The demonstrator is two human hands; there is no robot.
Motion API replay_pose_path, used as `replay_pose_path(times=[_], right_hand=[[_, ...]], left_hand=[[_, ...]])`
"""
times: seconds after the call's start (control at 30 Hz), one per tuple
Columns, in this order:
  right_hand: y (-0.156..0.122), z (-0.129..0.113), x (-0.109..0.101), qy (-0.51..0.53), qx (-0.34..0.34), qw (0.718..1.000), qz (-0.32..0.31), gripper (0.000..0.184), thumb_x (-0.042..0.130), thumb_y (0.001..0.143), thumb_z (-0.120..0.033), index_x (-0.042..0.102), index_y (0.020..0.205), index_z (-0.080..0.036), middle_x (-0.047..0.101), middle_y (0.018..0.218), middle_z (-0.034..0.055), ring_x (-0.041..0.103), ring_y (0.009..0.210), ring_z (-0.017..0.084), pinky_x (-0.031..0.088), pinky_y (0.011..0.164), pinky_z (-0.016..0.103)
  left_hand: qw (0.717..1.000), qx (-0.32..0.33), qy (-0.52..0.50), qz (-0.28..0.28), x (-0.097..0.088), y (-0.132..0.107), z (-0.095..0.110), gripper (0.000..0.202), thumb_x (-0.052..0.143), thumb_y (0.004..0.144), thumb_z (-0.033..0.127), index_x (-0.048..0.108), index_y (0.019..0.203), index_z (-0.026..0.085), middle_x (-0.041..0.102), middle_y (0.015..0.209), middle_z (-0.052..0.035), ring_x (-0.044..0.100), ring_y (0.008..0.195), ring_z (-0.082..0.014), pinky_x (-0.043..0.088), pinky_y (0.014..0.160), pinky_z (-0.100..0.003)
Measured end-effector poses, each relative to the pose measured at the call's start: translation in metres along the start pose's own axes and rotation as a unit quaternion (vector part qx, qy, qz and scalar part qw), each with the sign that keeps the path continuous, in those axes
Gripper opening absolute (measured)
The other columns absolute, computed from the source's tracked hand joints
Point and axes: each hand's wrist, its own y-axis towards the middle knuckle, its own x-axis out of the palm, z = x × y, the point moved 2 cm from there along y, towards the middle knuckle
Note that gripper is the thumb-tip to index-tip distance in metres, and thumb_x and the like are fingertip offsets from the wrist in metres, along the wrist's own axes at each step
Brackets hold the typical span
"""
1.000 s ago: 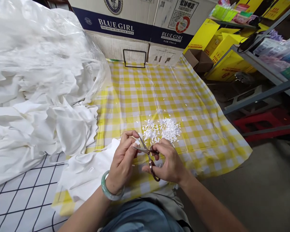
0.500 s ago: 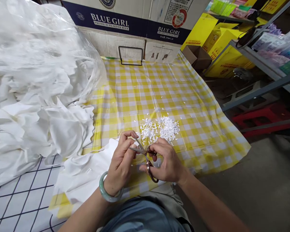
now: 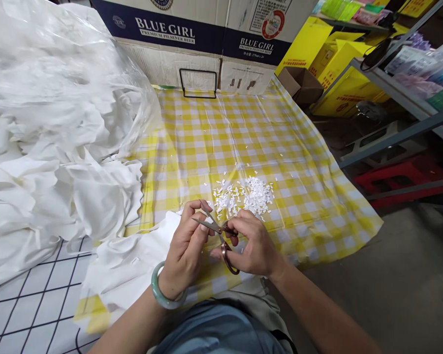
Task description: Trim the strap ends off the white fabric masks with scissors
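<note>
My right hand (image 3: 253, 243) has its thumb and fingers in the brown loops of a pair of scissors (image 3: 217, 228). The blades stand apart and point left, close against the fingertips of my left hand (image 3: 188, 241). My left hand is closed in a pinch, with a small white bit showing between its fingertips by the blades. A white cloth (image 3: 133, 263) runs up behind that hand, which mostly hides where it is held. Just beyond both hands lies a scattered heap of small white clippings (image 3: 256, 194). A green bangle (image 3: 162, 290) rings my left wrist.
A big pile of white cloth (image 3: 74, 191) spreads over the left side, partly under clear plastic (image 3: 133, 93). Cardboard boxes (image 3: 170, 37) stand at the back of the yellow checked tablecloth (image 3: 243, 128), with a black wire stand (image 3: 198, 96) before them. A metal shelf (image 3: 402, 93) is at right.
The scissors have shifted slightly left, so their open blades lie further over my left fingertips. My right hand moved a little with them. The left hand stays almost in place.
</note>
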Motion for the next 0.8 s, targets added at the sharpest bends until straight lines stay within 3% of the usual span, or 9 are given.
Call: replay_pose_path(times=[0.23, 0.5, 0.8], right_hand=[[-0.001, 0.001, -0.002, -0.011, 0.003, 1.0, -0.002, 0.041, 0.077, 0.071, -0.042, 0.045, 0.061, -0.02, 0.05, 0.057, -0.0035, 0.046, 0.06, 0.014, 0.037, 0.064, 0.029], [-0.015, 0.008, -0.006, -0.039, 0.012, 0.999, 0.027, 0.035, 0.071, 0.077, -0.034, 0.044, 0.059, -0.02, 0.052, 0.055, -0.0029, 0.046, 0.06, 0.013, 0.037, 0.062, 0.027], [-0.039, 0.026, -0.009, -0.039, 0.088, 0.994, 0.049, 0.041, 0.069, 0.081, -0.035, 0.043, 0.054, -0.019, 0.046, 0.055, -0.0024, 0.043, 0.058, 0.012, 0.032, 0.055, 0.025]], left_hand=[[1.0, 0.003, 0.007, -0.006, 0.002, 0.001, 0.0, 0.027, 0.036, 0.101, 0.023, 0.054, 0.081, 0.02, 0.043, 0.101, -0.0048, 0.045, 0.105, -0.0195, 0.037, 0.089, -0.032], [0.999, -0.008, 0.035, -0.029, 0.014, 0.007, -0.001, 0.024, 0.038, 0.1, 0.024, 0.055, 0.084, 0.02, 0.044, 0.11, -0.0058, 0.046, 0.106, -0.0198, 0.039, 0.089, -0.032], [0.995, -0.008, 0.057, -0.084, 0.031, 0.016, -0.006, 0.031, 0.037, 0.1, 0.027, 0.05, 0.073, 0.018, 0.048, 0.1, -0.0071, 0.046, 0.101, -0.0199, 0.04, 0.089, -0.032]])
